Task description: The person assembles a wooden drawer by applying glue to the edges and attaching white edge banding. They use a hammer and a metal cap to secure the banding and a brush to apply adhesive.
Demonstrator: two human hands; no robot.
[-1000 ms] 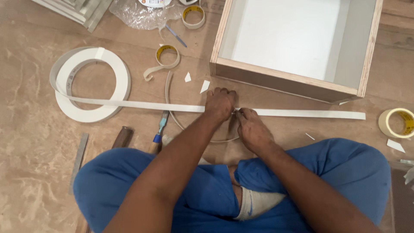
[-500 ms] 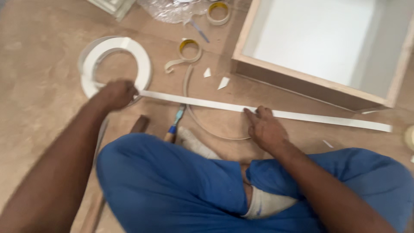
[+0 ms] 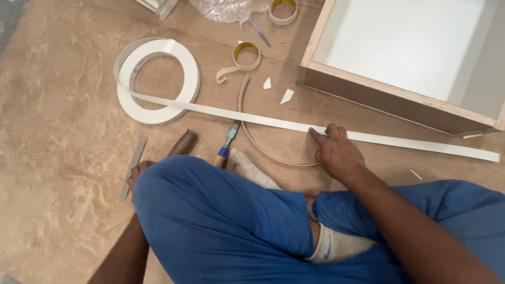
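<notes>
While the right hand (image 3: 336, 152) lies flat with its fingers spread, pressing down on the long white edge-banding strip (image 3: 252, 119) on the floor, the left hand (image 3: 135, 172) is mostly hidden behind the knee of the blue trousers (image 3: 221, 221), so I cannot tell whether it is open or closed; only a few fingertips show, close to a flat metal file (image 3: 133, 167) and a brown wooden handle (image 3: 182, 144). That strip runs from the big white coil (image 3: 158, 81) at the far left, under the right fingertips, and on to the right past the open plywood box (image 3: 389, 87) with its white inside. A chisel with a blue collar (image 3: 227, 143) lies just beside the socked foot (image 3: 252, 171), crossing a thin curved offcut (image 3: 263, 150). Farther off sit two small tape rolls (image 3: 246, 56), a crumpled clear plastic bag (image 3: 226, 8) and two small white scraps (image 3: 286, 96).
</notes>
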